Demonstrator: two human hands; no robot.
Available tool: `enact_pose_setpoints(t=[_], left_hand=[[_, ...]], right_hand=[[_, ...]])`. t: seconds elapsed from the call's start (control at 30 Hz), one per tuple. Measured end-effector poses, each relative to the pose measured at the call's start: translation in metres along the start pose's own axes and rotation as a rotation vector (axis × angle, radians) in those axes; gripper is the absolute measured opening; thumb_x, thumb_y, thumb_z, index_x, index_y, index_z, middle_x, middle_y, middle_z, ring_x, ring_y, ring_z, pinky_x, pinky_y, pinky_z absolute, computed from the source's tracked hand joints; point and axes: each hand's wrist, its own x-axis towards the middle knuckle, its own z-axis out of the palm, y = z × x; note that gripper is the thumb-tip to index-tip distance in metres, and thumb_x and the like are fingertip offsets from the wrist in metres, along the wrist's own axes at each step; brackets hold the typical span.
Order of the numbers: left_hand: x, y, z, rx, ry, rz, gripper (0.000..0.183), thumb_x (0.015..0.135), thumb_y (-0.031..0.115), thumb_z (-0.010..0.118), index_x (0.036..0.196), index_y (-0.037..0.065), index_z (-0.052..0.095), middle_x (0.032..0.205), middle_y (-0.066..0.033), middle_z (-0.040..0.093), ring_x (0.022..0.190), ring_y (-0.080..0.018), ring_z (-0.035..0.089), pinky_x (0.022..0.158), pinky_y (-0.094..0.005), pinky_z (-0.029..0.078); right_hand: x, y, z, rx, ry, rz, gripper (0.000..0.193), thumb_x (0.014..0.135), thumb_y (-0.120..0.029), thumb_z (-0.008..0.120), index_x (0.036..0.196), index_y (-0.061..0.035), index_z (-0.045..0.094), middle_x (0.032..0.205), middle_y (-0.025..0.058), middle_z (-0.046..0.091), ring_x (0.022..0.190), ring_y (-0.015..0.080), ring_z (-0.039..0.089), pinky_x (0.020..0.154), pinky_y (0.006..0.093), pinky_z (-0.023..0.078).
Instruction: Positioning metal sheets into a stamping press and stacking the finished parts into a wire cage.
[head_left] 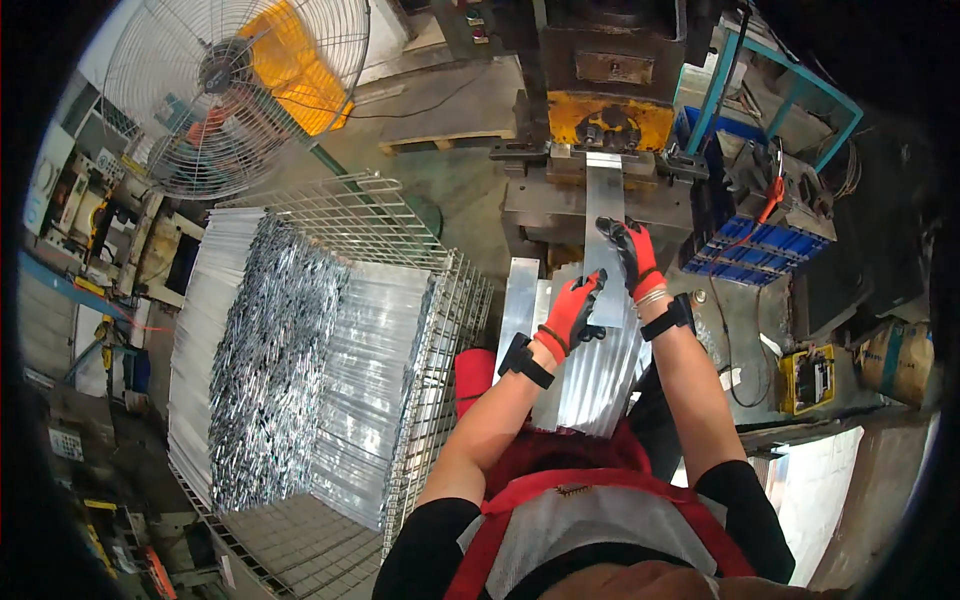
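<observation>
A long, flat silver metal strip point(604, 190) runs from the press point(612, 130) toward me. My right hand point(634, 258), in a red glove with dark fingers, grips the strip's right edge with its fingers across the top. My left hand point(573, 312), gloved alike, is closed at the strip's left edge near its close end. Below both hands lies a stack of similar metal strips point(595, 385), close to my lap. Another pale strip point(517, 300) lies left of the stack. The undersides of the gripped strip and some fingertips are hidden.
A wire mesh cage point(450, 310) full of stacked metal strips point(370, 330) stands at my left. Behind it is a large fan point(225, 75). Blue crates point(745, 240) with metal blocks and a yellow bin point(806, 380) are at the right. A wooden pallet point(450, 110) lies farther back.
</observation>
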Motion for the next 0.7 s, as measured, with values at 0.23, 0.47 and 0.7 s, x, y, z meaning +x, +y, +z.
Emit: enact_pose_setpoints(t=[0.23, 0.47, 0.7], left_hand=[[0.020, -0.020, -0.004, -0.208, -0.060, 0.253, 0.023, 0.087, 0.027, 0.053, 0.097, 0.009, 0.062, 0.077, 0.0030, 0.053, 0.067, -0.0082, 0.050, 0.062, -0.0246, 0.044], [-0.057, 0.019, -0.045, 0.865, -0.084, 0.369, 0.022, 0.084, 0.030, 0.053, 0.085, 0.009, 0.058, 0.070, -0.0029, 0.059, 0.063, -0.0183, 0.057, 0.059, -0.0349, 0.042], [-0.106, 0.058, -0.048, 1.734, 0.052, 0.702, 0.033, 0.079, 0.035, 0.058, 0.105, 0.014, 0.054, 0.093, -0.0107, 0.060, 0.081, -0.0280, 0.059, 0.069, -0.0370, 0.046]], right_hand=[[0.014, 0.010, -0.002, 0.261, 0.003, -0.003, 0.017, 0.080, -0.018, 0.061, 0.090, -0.0042, 0.064, 0.079, 0.0035, 0.064, 0.071, 0.0117, 0.059, 0.067, 0.0250, 0.046], [-0.063, -0.049, 0.000, -1.003, 0.248, -0.508, 0.057, 0.072, -0.034, 0.067, 0.119, -0.0074, 0.050, 0.110, 0.0127, 0.054, 0.101, 0.0264, 0.052, 0.092, 0.0389, 0.037], [-0.110, -0.084, -0.018, -1.472, -0.443, -0.752, 0.045, 0.065, -0.027, 0.067, 0.107, -0.0156, 0.057, 0.091, 0.0077, 0.056, 0.092, 0.0249, 0.053, 0.095, 0.0438, 0.033]])
